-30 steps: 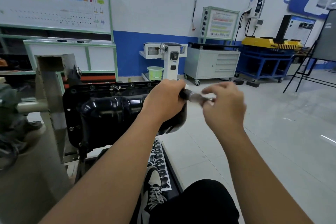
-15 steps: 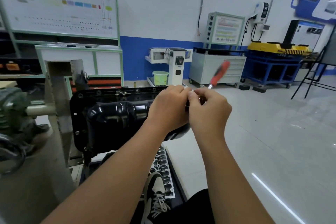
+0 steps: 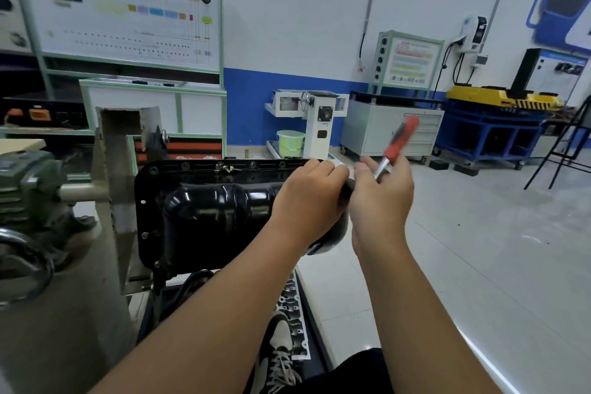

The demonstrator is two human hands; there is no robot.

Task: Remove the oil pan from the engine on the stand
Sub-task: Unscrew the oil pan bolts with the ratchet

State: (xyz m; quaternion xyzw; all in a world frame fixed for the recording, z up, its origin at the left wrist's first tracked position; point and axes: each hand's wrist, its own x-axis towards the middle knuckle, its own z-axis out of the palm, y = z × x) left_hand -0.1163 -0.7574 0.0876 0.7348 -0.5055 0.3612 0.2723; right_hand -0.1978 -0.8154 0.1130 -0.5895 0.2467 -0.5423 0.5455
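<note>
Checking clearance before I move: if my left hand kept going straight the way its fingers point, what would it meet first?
Most likely the right hand. The left hand lies over the oil pan with its fingers aimed right, almost touching the right hand, which holds the red-handled tool. Depth between them is unclear.

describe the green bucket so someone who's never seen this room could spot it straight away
Find the blue band along the foot of the white back wall. In front of it, beyond the black oil pan, stands a white pedestal machine with a small handwheel. The bucket sits on the floor at that machine's left foot: small, round, pale lime green, the only such thing among white and grey cabinets.
</note>
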